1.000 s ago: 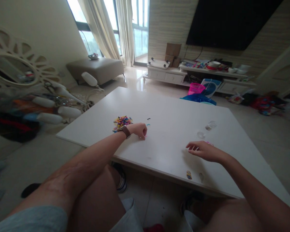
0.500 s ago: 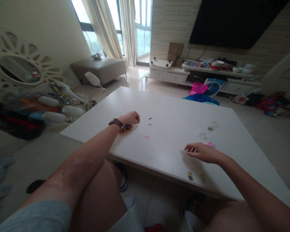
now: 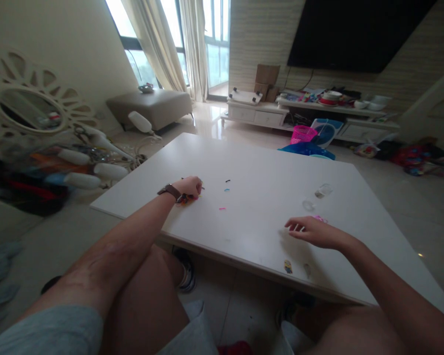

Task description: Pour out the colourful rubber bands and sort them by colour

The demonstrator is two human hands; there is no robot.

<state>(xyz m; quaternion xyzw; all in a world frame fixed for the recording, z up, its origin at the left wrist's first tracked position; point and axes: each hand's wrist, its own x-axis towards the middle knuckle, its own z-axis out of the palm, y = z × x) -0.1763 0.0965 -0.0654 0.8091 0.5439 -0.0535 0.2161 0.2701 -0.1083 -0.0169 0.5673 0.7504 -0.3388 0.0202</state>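
My left hand, a brown watch on its wrist, is over a pile of small colourful pieces and partly hides it. Its fingers are pinched together; what they hold, if anything, is too small to make out. To its right lie a black strip, a curved blue strip and a pink strip, apart from one another. My right hand hovers over the right side of the table, fingers apart and holding nothing. Behind it a pink item is partly covered.
On the white table lie a clear container, a clear round piece and, by the front edge, a small yellow cartoon figure. Beyond the table stand a pink basket and a low cabinet. White lamp shades are at left.
My left hand has moved left and slightly down onto the pile, covering more of it. My right hand stays nearly in place. The view has shifted slightly.
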